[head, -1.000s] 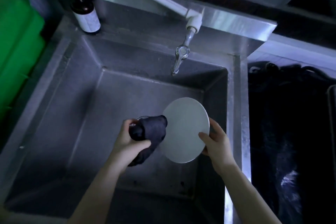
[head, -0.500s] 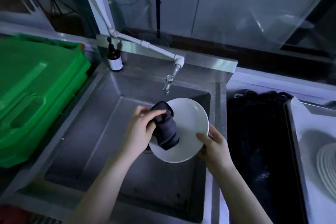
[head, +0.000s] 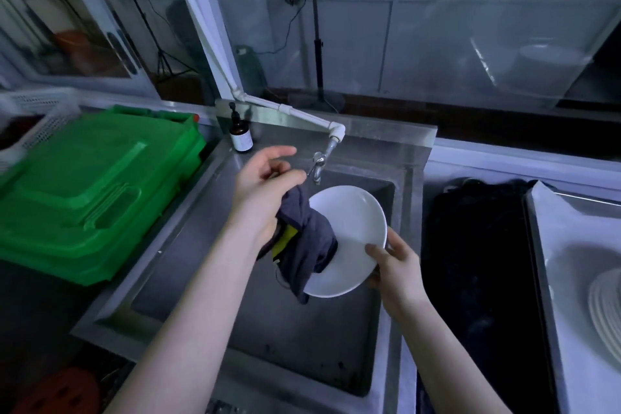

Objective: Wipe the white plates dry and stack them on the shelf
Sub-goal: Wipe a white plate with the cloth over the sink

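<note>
- White plate point(head: 353, 228) is up over the steel sink point(head: 285, 329), tilted with its hollow towards the camera, just below the tap point(head: 317, 165).
- Right hand point(head: 396, 265) has it by the lower right rim, thumb hooked over the inner edge, fingers curled behind.
- Left hand point(head: 265, 185) clutches a dark cloth point(head: 302, 239), index finger poking out loose. The cloth drapes across the plate's left rim, touching it.
- My read: we're mid-wipe. The cloth covers only the left part, and whether the bare face is dry I cannot tell.
- Right of the sink, past a dark tub point(head: 477, 262), a stack of white plates point(head: 605, 312) lies at the frame's edge. Wiped or waiting? Cannot tell.
- No shelf that I can pick out, so stacking this plate looks not yet begun. Plenty of the job is left, I'd judge.
- Green crates point(head: 94, 185) sit left of the sink, and a brown pump bottle point(head: 241, 134) stands at its back left corner.
</note>
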